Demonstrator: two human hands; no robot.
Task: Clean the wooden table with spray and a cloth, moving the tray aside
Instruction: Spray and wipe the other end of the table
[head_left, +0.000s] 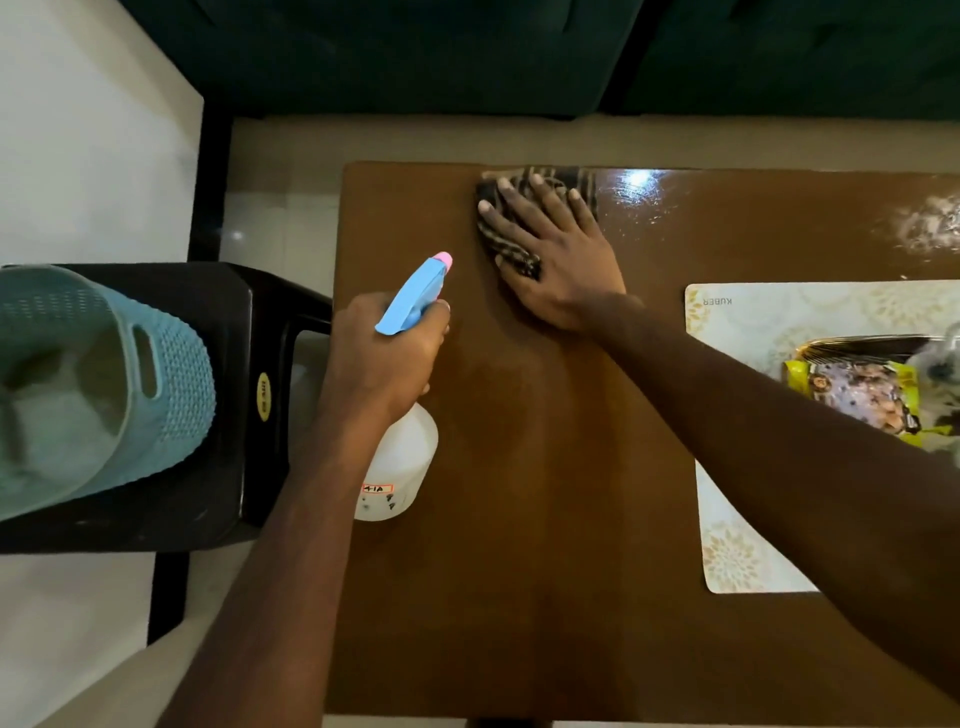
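Observation:
The brown wooden table (545, 519) fills the middle of the head view. My right hand (556, 249) lies flat, fingers spread, pressing a dark striped cloth (506, 241) onto the table near its far edge. My left hand (384, 353) grips the neck of a white spray bottle (400, 467) with a blue trigger head and pink nozzle, held over the table's left edge. A pale floral tray (737, 519) sits at the right, partly under my right forearm. White spray foam (930, 223) lies on the far right of the table.
On the tray rest a yellow snack packet (862, 395) and a dark plate. A black plastic stool (244, 415) stands left of the table, carrying a light blue basket (104, 384). A dark green sofa (467, 52) runs beyond the far edge.

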